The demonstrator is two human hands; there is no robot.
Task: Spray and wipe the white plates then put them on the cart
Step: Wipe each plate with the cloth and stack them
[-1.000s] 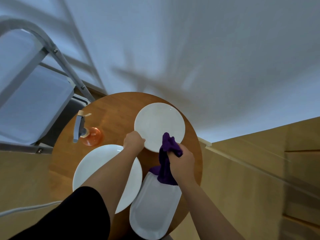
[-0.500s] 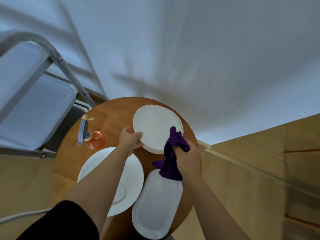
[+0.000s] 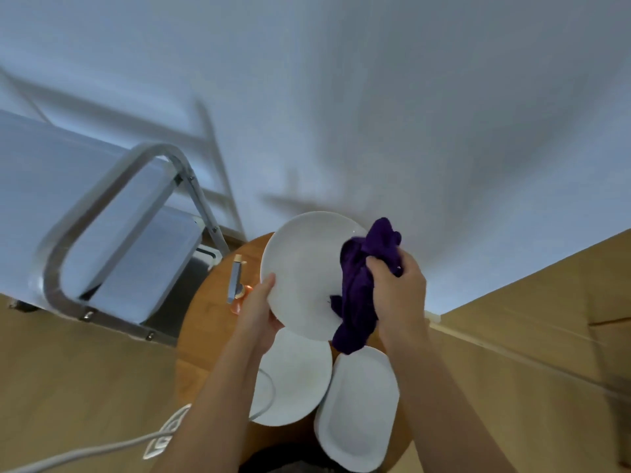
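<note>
pale wall (image 3: 375, 97), wooden floor (image 3: 85, 370), round wooden table (image 3: 205, 319)

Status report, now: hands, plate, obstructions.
Left hand holds round plate tilted. Right hand grips purple cloth against it. Nothing in the way.

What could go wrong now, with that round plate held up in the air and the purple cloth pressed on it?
1. The left hand holds the raised round plate only at its lower edge; a hard wipe by the right hand with the purple cloth might lever it out of that grip.
2. If it slips, it would likely fall onto the round plate and oval plate on the table below, chipping them.
</note>
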